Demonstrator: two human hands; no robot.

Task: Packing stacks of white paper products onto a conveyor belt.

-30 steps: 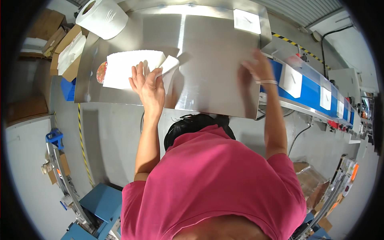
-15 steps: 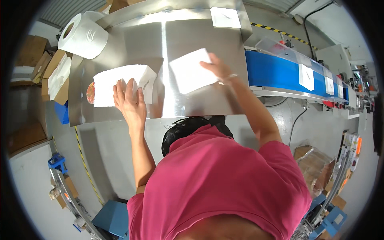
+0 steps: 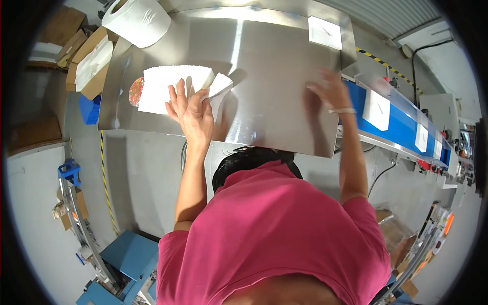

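Observation:
On the steel table a stack of white paper sheets [image 3: 157, 94] lies under my left hand [image 3: 192, 112]. The fingers of that hand are spread over the stack. By its thumb, at the stack's right end, a white sheet [image 3: 222, 85] is bent up. A round red speckled piece [image 3: 136, 91] shows at the stack's left end, partly covered. My right hand [image 3: 329, 91] is over the table's right side near the blue conveyor belt [image 3: 357, 96], blurred by motion. Its fingers look apart, with no sheet visible in them. A white sheet [image 3: 376, 111] sits on the belt close by.
A large white roll [image 3: 140, 23] stands at the table's far left corner. Another white sheet [image 3: 325, 33] lies at the far right of the steel table [image 3: 274, 76]. Cardboard boxes [image 3: 96, 89] stand left of the table. More sheets [image 3: 421, 137] lie farther along the belt.
My right hand no longer holds the white sheet and has moved right, toward the belt. At the stack's right end a sheet now stands bent up beside my left hand. The view has turned.

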